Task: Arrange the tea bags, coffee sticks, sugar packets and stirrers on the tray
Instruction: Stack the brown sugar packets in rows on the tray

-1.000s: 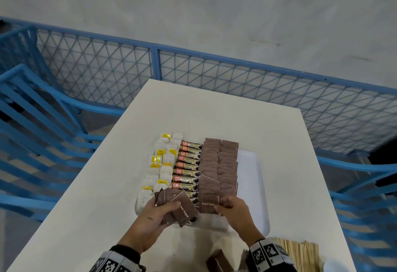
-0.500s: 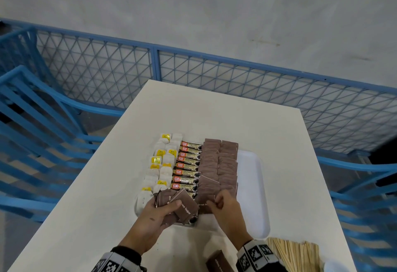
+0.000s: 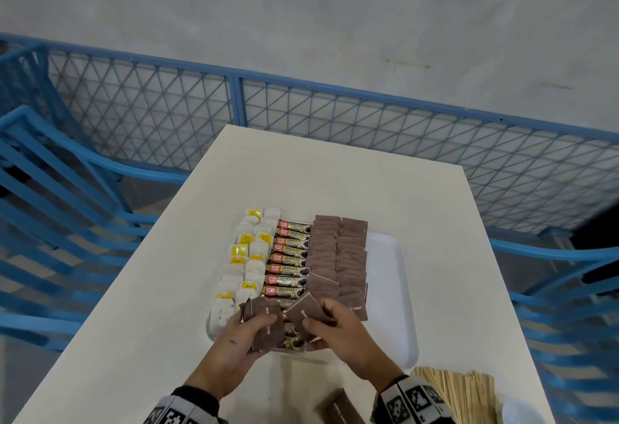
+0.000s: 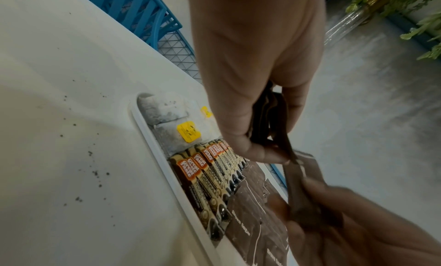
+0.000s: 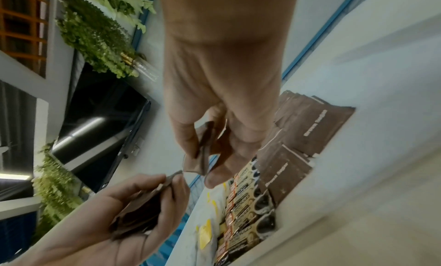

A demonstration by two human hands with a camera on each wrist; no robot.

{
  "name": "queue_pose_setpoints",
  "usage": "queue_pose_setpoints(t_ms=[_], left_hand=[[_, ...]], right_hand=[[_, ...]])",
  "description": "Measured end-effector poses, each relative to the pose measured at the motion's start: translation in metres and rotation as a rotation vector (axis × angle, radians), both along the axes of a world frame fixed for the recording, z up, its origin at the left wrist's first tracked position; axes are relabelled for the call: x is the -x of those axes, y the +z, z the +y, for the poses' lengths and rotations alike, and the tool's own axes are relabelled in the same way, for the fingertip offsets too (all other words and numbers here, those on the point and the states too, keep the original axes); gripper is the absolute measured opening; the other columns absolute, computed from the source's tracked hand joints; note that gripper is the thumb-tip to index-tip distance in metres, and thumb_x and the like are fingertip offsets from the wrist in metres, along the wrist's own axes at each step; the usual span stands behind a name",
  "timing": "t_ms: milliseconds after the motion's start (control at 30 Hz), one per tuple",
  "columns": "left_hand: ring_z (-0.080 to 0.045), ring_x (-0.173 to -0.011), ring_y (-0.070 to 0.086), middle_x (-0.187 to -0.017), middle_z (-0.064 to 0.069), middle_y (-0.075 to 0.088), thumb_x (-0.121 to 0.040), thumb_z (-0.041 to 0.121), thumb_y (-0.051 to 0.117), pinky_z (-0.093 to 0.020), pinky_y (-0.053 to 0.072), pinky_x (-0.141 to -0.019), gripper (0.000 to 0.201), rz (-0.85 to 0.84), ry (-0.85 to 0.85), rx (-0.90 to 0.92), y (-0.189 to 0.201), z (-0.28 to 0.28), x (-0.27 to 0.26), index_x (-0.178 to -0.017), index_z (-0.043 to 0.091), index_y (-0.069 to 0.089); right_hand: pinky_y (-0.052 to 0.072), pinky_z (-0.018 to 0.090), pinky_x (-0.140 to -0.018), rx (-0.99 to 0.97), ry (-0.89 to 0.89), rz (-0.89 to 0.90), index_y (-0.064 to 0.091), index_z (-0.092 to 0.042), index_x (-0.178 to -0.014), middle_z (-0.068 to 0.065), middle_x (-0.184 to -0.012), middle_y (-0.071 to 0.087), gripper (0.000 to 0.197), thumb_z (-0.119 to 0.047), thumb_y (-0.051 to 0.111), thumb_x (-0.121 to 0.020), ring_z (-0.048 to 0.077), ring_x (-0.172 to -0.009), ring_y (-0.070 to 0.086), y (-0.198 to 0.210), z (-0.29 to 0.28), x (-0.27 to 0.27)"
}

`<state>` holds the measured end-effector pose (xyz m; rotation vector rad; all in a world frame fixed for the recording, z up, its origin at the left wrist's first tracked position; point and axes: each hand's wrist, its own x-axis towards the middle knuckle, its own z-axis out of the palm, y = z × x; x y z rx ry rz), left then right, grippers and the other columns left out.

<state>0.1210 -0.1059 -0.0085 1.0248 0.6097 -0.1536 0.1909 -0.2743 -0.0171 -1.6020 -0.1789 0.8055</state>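
Observation:
A white tray [image 3: 385, 276] holds tea bags [image 3: 249, 256] on the left, coffee sticks [image 3: 288, 257] in the middle and brown sugar packets [image 3: 338, 256] in two rows. Over the tray's near edge my left hand [image 3: 258, 326] grips a fanned stack of sugar packets [image 3: 266, 324]. My right hand [image 3: 316, 314] pinches one brown packet [image 3: 303, 309] right beside that stack. In the left wrist view the stack [image 4: 267, 117] sits between thumb and fingers. The right wrist view shows the pinched packet [image 5: 203, 151] edge-on. Wooden stirrers [image 3: 464, 393] lie on the table at the near right.
One loose brown packet [image 3: 338, 407] lies on the white table [image 3: 335, 172] between my wrists. The right part of the tray is bare. A blue mesh fence [image 3: 335, 122] and blue chairs [image 3: 50, 206] surround the table.
My right hand left the near end of the sugar rows, moved left to the stack in my left hand and took hold of one packet. The left hand barely moved.

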Motion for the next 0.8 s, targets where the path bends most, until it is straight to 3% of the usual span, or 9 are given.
queue_pose_setpoints(t_ms=[100,200,267,367,433,533,633,700,800], left_hand=[[-0.022,-0.073,0.071,-0.082,-0.011,0.072,-0.087,-0.007,0.048,-0.029,0.056,-0.065,0.025,0.005,0.007,0.021,-0.002,0.001,-0.001,-0.105,0.005,0.061],[-0.038,-0.1,0.064,-0.096,-0.018,0.069,-0.086,-0.008,0.045,-0.04,0.05,-0.088,0.031,-0.003,0.012,0.045,-0.004,0.001,-0.002,-0.111,0.002,0.059],[-0.042,-0.11,0.059,-0.1,-0.02,0.068,-0.085,-0.009,0.045,-0.043,0.048,-0.093,0.033,-0.001,0.018,0.048,-0.005,0.001,-0.002,-0.113,0.001,0.059],[-0.033,-0.096,0.065,-0.091,-0.013,0.073,-0.085,-0.01,0.049,-0.033,0.057,-0.074,0.03,-0.011,0.009,0.031,-0.002,0.0,-0.001,-0.108,0.004,0.062],[-0.025,-0.084,0.069,-0.087,-0.009,0.074,-0.075,-0.009,0.061,-0.027,0.058,-0.063,0.033,-0.034,-0.001,0.028,0.0,0.0,-0.001,-0.106,0.006,0.063],[-0.018,-0.069,0.072,-0.081,-0.005,0.075,-0.058,0.004,0.065,-0.023,0.057,-0.057,0.044,-0.048,-0.017,0.011,0.003,-0.001,0.001,-0.102,0.01,0.064],[-0.019,-0.064,0.072,-0.078,-0.005,0.075,-0.06,0.0,0.068,-0.022,0.055,-0.053,0.044,-0.054,-0.037,0.011,0.005,-0.002,0.001,-0.103,0.01,0.063],[-0.019,-0.065,0.072,-0.08,-0.006,0.075,-0.063,-0.004,0.072,-0.023,0.055,-0.053,0.043,-0.053,-0.041,0.001,0.006,-0.002,0.001,-0.103,0.01,0.062],[-0.017,-0.068,0.071,-0.083,-0.006,0.075,-0.053,0.007,0.076,-0.021,0.054,-0.054,0.047,-0.057,-0.056,-0.043,0.008,-0.004,0.001,-0.099,0.01,0.066]], right_hand=[[0.055,0.027,-0.064,0.014,-0.103,0.034,0.056,-0.002,-0.102,0.008,-0.085,0.064,0.013,0.002,0.052,-0.09,0.014,-0.071,0.065,-0.005,-0.016,-0.006],[0.054,0.024,-0.063,0.115,-0.2,-0.012,0.056,-0.006,-0.097,0.009,-0.084,0.063,0.014,0.005,0.05,-0.09,0.014,-0.071,0.063,-0.016,-0.034,-0.014],[0.051,0.021,-0.058,0.194,-0.27,-0.051,0.054,-0.01,-0.096,0.008,-0.085,0.065,0.015,0.002,0.055,-0.088,0.016,-0.071,0.062,-0.024,-0.046,-0.019],[0.043,0.02,-0.054,0.293,-0.414,-0.076,0.052,-0.014,-0.094,0.007,-0.08,0.068,0.023,-0.004,0.067,-0.081,0.015,-0.066,0.062,-0.039,-0.058,-0.024],[0.042,0.022,-0.057,0.354,-0.482,-0.088,0.052,-0.017,-0.089,0.004,-0.074,0.068,0.026,-0.007,0.073,-0.077,0.017,-0.068,0.063,-0.049,-0.064,-0.026],[0.04,0.023,-0.058,0.465,-0.497,-0.156,0.051,-0.017,-0.082,0.001,-0.066,0.06,0.027,-0.01,0.075,-0.074,0.018,-0.067,0.057,-0.057,-0.067,-0.026],[0.035,0.019,-0.054,0.54,-0.461,-0.242,0.048,-0.014,-0.084,-0.002,-0.061,0.049,0.028,-0.008,0.074,-0.075,0.013,-0.06,0.048,-0.057,-0.064,-0.025],[0.035,0.019,-0.056,0.563,-0.439,-0.283,0.045,-0.014,-0.088,-0.001,-0.066,0.048,0.034,-0.008,0.075,-0.074,0.016,-0.065,0.048,-0.055,-0.062,-0.025],[0.033,0.022,-0.07,0.686,-0.398,-0.474,0.046,-0.015,-0.098,0.0,-0.088,0.046,0.042,-0.016,0.078,-0.071,0.019,-0.083,0.046,-0.052,-0.055,-0.024]])
